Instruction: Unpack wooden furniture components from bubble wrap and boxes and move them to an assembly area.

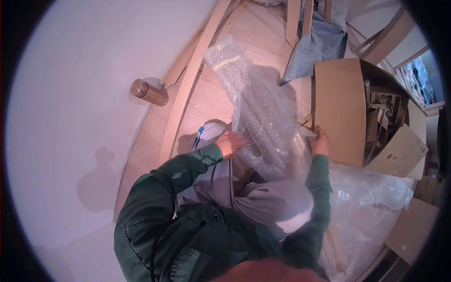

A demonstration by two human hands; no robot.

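A long sheet of transparent bubble wrap (268, 105) stretches from the floor ahead of me down over my lap. A pale yellow strip of tape (227, 63) crosses its far end. My left hand (229, 144) is closed at the left edge of the bubble wrap, above my knee. On the opposite side, my right hand (321, 141) pinches the right edge beside a cardboard box. The wrap looks loose and creased between both hands. Whether anything lies inside it I cannot tell.
The open cardboard box (339, 108) on the right holds several brown pieces. More bubble wrap (361, 192) lies near my right arm. A copper-coloured bottle (149, 92) stands by the wall. A long wooden board (188, 84) runs along the left; grey sheeting (307, 54) lies ahead.
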